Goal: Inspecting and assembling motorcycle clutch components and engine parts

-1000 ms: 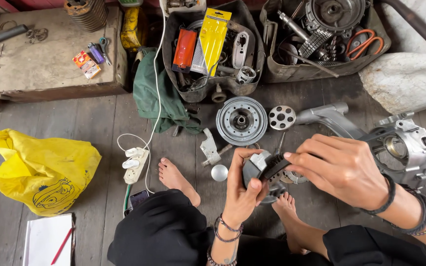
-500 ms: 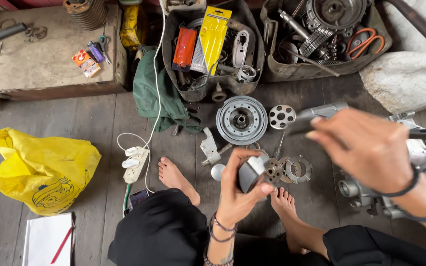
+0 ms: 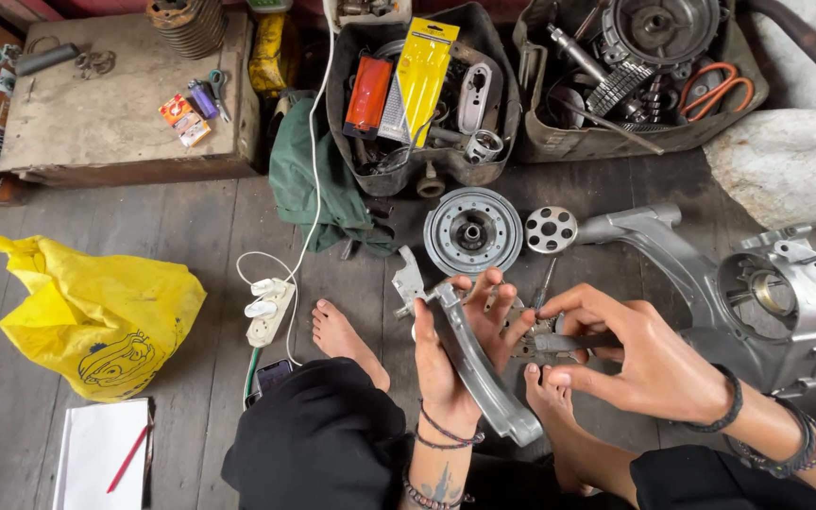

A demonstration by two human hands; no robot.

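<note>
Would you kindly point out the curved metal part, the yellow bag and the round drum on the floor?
curved metal part (image 3: 480,370), head view, mid-curve.
yellow bag (image 3: 96,307), head view, centre.
round drum (image 3: 472,230), head view, hub.

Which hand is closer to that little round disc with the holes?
Probably the right hand: it's nearer the holed disc on the floor, gripping only a small metal part. The left hand is full, holding a long curved metal piece.

A floor-level repair workshop: bare plank floor (image 3: 96,212), two tubs of greasy engine parts (image 3: 427,94) along the top, a metal engine casing (image 3: 776,293) at right, a drum hub (image 3: 472,231) mid-frame.
</note>
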